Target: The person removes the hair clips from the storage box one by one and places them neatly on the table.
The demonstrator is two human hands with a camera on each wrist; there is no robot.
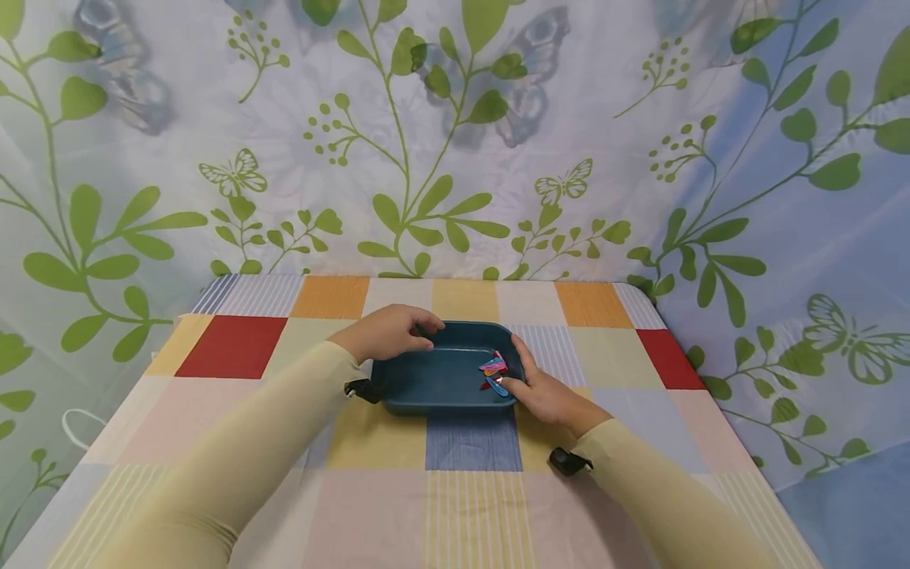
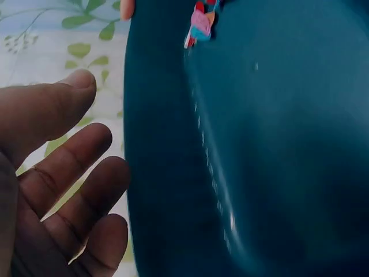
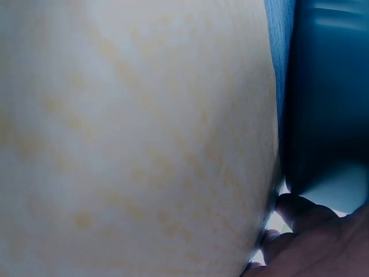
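Note:
A dark teal tray (image 1: 426,379) sits on the patchwork cloth. Several small colourful hair clips (image 1: 494,367), pink, red and blue, lie in a heap at its right end. My right hand (image 1: 550,395) grips the tray's right side, thumb over the rim near the clips and fingers along the outer wall. Over the tray's far left corner is my left hand (image 1: 387,332), holding nothing. In the left wrist view, the loosely bent fingers (image 2: 95,190) of that hand are beside the tray's rim; whether they touch it I cannot tell.
The patchwork cloth (image 1: 370,514) covers the table. Behind it hangs a curtain (image 1: 284,134) printed with leaves and butterflies. A white cable loop (image 1: 71,427) shows at the table's left edge. Each wrist wears a small black camera (image 1: 569,461).

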